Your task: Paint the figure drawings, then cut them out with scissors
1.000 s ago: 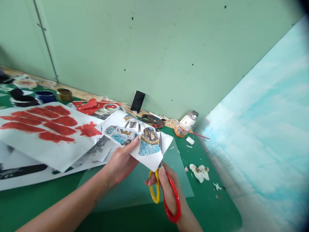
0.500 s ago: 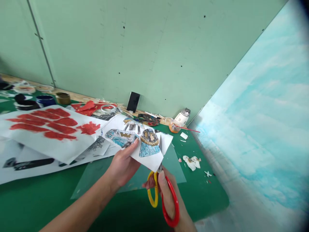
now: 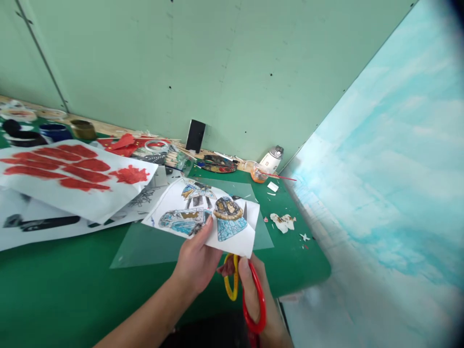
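Since a second ago the printed sheet (image 3: 203,215) has swung flatter and lower over the green mat (image 3: 54,290). The left hand (image 3: 195,261) pinches its near edge; the right hand (image 3: 253,295) grips the scissors (image 3: 246,290), blade up through the paper. Red-painted paper (image 3: 72,179) lies left, scraps (image 3: 282,222) right near the mat's edge.

White paper (image 3: 232,241) with blue, gold and black drawn figures, centre of frame. Scissors (image 3: 246,295) with one yellow, one red handle, lower centre. White sheet (image 3: 72,193) with red brush strokes, left. Green mat (image 3: 54,290) below, pale green wall (image 3: 217,63) above.
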Available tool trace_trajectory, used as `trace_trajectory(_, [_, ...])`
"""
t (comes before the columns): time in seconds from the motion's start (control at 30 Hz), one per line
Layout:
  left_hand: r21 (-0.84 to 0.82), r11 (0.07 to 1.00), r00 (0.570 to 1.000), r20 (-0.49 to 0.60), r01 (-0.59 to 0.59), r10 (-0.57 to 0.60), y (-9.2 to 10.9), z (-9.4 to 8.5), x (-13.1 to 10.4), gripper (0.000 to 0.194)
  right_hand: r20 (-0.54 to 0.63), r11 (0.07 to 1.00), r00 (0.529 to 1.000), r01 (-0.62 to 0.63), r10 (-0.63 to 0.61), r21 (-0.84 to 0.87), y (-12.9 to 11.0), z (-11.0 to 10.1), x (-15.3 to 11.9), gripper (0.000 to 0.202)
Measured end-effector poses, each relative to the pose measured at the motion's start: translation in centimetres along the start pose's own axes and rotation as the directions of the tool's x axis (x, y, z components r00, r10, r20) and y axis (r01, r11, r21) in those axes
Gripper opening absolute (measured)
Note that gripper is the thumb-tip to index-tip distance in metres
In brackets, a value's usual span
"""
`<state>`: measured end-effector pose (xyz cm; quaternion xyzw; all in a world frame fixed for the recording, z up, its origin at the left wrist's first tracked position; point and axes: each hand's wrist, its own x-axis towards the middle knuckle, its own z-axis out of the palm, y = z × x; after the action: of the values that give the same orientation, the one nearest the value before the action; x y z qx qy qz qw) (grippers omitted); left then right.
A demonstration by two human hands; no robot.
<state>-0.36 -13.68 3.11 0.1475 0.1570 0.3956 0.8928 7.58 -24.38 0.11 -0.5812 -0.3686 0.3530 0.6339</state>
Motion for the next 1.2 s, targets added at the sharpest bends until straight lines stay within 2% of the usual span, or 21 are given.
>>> trace_trajectory(0.17, [0.087,0.995,0.999,0.006,-0.05,0.05,-0.8,0.2,-1.0,0.052,-0.051,0.999,0.998,0.033,-0.034,-0.036,-0.3,0.0,-0.9,0.051])
trace_trajectory(0.3, [0.158,0.987,1.0,-0.021,-0.008,0.011,-1.1,0.2,-1.8,0.048,-0.085,0.999,0.996,0.012,-0.015,-0.032,0.1,-0.3,-1.1,0.047])
trace_trajectory(0.57, [0.192,0.981,0.994,-0.106,-0.017,0.038,-1.2,0.8,-2.3,0.05,-0.102,0.986,0.99,-0.109,0.097,-0.123,0.6,-0.8,-1.5,0.019])
trace_trajectory(0.73, [0.152,0.988,0.992,-0.12,-0.014,0.032,-1.2,0.8,-2.6,0.05,-0.114,0.979,0.99,-0.106,0.087,-0.172,-0.3,-0.6,-1.5,0.024])
trace_trajectory(0.93, [0.187,0.982,0.992,-0.119,-0.012,0.035,-1.1,0.7,-2.7,0.051,-0.166,0.965,0.975,-0.177,0.146,-0.192,-1.2,-0.1,-1.5,0.023])
trace_trajectory(1.2, [0.177,0.984,0.986,-0.159,-0.017,0.046,-0.7,0.8,-2.7,0.055,-0.126,0.972,0.982,-0.158,0.137,-0.176,-1.0,-0.1,-1.7,0.021])
